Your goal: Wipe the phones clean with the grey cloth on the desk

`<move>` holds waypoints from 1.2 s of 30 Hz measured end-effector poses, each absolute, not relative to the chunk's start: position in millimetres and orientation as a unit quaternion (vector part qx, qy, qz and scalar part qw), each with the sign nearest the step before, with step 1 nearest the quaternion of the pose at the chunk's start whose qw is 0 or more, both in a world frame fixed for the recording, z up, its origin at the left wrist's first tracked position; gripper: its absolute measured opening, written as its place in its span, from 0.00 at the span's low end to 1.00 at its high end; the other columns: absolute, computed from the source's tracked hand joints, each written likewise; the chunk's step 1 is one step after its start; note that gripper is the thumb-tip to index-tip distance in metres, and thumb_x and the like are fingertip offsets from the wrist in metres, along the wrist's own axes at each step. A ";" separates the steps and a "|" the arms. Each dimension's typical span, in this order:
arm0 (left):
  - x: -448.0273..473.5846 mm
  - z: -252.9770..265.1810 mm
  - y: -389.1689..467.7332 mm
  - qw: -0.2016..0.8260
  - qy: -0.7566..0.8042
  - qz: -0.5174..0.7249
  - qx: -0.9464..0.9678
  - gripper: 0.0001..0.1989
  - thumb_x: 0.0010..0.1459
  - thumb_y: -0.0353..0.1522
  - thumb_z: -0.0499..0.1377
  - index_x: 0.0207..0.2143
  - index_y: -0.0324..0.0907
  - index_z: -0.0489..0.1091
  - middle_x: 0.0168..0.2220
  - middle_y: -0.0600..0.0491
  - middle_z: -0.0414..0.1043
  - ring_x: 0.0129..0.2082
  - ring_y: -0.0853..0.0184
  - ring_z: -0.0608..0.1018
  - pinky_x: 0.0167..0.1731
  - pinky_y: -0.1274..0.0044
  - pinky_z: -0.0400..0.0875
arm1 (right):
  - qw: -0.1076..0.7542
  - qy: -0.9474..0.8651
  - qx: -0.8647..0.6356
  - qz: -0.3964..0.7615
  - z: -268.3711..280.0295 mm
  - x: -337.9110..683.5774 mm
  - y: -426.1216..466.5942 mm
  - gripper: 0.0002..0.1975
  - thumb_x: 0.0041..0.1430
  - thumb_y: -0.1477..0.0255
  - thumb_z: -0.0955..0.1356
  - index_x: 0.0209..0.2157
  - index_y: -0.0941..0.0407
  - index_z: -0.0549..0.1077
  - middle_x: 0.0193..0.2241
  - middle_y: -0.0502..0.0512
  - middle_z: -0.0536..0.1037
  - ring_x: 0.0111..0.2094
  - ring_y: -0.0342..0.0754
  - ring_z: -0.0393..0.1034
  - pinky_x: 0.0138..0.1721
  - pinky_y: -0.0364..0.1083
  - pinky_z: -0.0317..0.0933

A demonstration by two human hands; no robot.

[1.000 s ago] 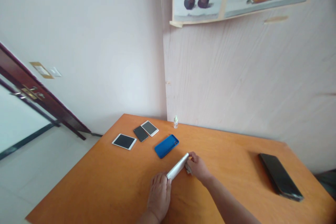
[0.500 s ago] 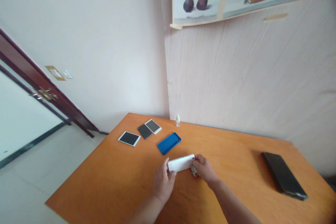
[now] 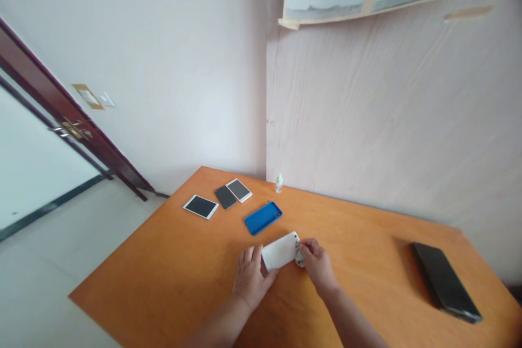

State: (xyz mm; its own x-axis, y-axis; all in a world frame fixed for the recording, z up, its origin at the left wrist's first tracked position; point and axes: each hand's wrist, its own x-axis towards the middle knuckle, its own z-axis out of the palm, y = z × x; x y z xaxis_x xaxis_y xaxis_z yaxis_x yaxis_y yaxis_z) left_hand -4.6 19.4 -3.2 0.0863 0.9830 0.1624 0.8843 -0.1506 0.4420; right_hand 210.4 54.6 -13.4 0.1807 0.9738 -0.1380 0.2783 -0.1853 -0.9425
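Observation:
A white phone (image 3: 279, 252), its back turned up toward me, is held at its left end by my left hand (image 3: 250, 277), thumb along the near edge and fingers at the far one. My right hand (image 3: 318, 265) is at the phone's right end, pinching a small crumpled whitish cloth (image 3: 300, 258) against the back near the camera corner. Just beyond the phone lies a blue phone case (image 3: 263, 218), hollow side up.
On the wooden table (image 3: 175, 277), a white tablet-like device (image 3: 201, 206), a black phone (image 3: 225, 197) and another white phone (image 3: 239, 190) lie at the back left. A small clear bottle (image 3: 279, 184) stands near the wall. A thick black object (image 3: 445, 281) lies at right.
The white phone's back has tipped up more toward me. My right hand has brought the cloth from below the phone's edge onto its right end. The view has shifted slightly.

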 end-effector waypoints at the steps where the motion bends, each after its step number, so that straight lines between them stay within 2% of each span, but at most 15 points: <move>1: -3.6 -1.3 19.0 0.115 0.639 0.206 0.732 0.32 0.53 0.46 0.62 0.58 0.44 0.62 0.51 0.46 0.66 0.52 0.54 0.69 0.54 0.63 0.63 | 0.413 -0.492 -0.643 0.417 -12.2 208.0 54.5 0.19 0.59 0.55 0.60 0.37 0.56 0.71 0.27 0.52 0.77 0.27 0.47 0.71 0.26 0.43 0.62; 8: -1.6 4.6 18.1 0.108 0.630 0.171 0.749 0.34 0.54 0.49 0.61 0.59 0.42 0.62 0.54 0.44 0.65 0.53 0.54 0.67 0.54 0.64 0.60 | 0.355 -0.555 -0.668 0.347 -9.3 203.1 60.5 0.10 0.61 0.62 0.63 0.37 0.54 0.70 0.23 0.49 0.73 0.25 0.46 0.68 0.27 0.43 0.57; 12: -12.4 11.5 23.4 0.114 0.598 0.150 0.779 0.37 0.54 0.53 0.60 0.60 0.42 0.61 0.54 0.44 0.66 0.52 0.53 0.68 0.53 0.64 0.60 | 0.338 -0.586 -0.678 0.288 -6.8 203.3 59.2 0.09 0.63 0.67 0.61 0.39 0.54 0.70 0.33 0.54 0.74 0.31 0.48 0.71 0.33 0.45 0.60; 15: -21.2 17.5 27.4 0.115 0.564 0.133 0.807 0.37 0.54 0.55 0.58 0.59 0.43 0.63 0.52 0.44 0.67 0.51 0.54 0.68 0.51 0.64 0.61 | 0.330 -0.620 -0.659 0.268 -3.0 199.2 55.3 0.12 0.63 0.71 0.59 0.40 0.54 0.73 0.40 0.58 0.74 0.38 0.49 0.72 0.41 0.46 0.63; 18: -24.0 19.3 27.8 0.101 0.560 0.135 0.811 0.35 0.55 0.56 0.57 0.57 0.44 0.64 0.52 0.44 0.68 0.51 0.54 0.68 0.51 0.63 0.61 | 0.304 -0.684 -0.633 0.197 0.8 187.6 45.3 0.16 0.62 0.74 0.60 0.46 0.53 0.75 0.47 0.61 0.74 0.47 0.54 0.70 0.50 0.50 0.62; 21: -22.4 17.9 25.9 0.093 0.562 0.138 0.810 0.32 0.56 0.53 0.57 0.58 0.45 0.63 0.53 0.45 0.67 0.51 0.54 0.68 0.52 0.63 0.61 | 0.246 -0.743 -0.616 0.090 1.4 167.4 25.1 0.19 0.64 0.73 0.61 0.54 0.52 0.73 0.55 0.62 0.73 0.56 0.60 0.65 0.55 0.57 0.58; 26: -20.5 18.3 24.8 0.106 0.566 0.124 0.808 0.31 0.52 0.43 0.62 0.58 0.48 0.63 0.54 0.47 0.67 0.52 0.54 0.67 0.53 0.64 0.59 | 0.193 -0.818 -0.537 0.074 -6.1 153.9 -0.9 0.21 0.67 0.67 0.62 0.60 0.47 0.68 0.61 0.56 0.68 0.64 0.56 0.58 0.59 0.56 0.53; 31: -19.0 23.2 25.4 0.100 0.563 0.132 0.810 0.29 0.53 0.47 0.60 0.56 0.48 0.64 0.53 0.48 0.67 0.52 0.54 0.67 0.51 0.64 0.61 | 0.188 -0.762 -0.618 0.041 -9.7 187.6 26.3 0.22 0.70 0.68 0.57 0.61 0.54 0.67 0.63 0.63 0.65 0.66 0.59 0.55 0.65 0.66 0.38; 33: -18.6 22.7 25.4 0.098 0.563 0.137 0.809 0.28 0.54 0.47 0.60 0.55 0.48 0.64 0.53 0.47 0.67 0.52 0.54 0.67 0.51 0.64 0.61 | 0.192 -0.750 -0.632 0.038 -10.7 187.9 30.0 0.23 0.69 0.68 0.57 0.62 0.59 0.67 0.63 0.66 0.64 0.66 0.61 0.53 0.65 0.67 0.39; 36: -19.0 18.2 25.6 0.103 0.566 0.133 0.807 0.27 0.55 0.44 0.59 0.55 0.48 0.64 0.54 0.47 0.67 0.52 0.54 0.67 0.52 0.64 0.60 | 0.208 -0.810 -0.545 0.065 -13.1 166.5 14.4 0.24 0.68 0.67 0.61 0.62 0.61 0.66 0.63 0.65 0.64 0.67 0.58 0.53 0.66 0.60 0.46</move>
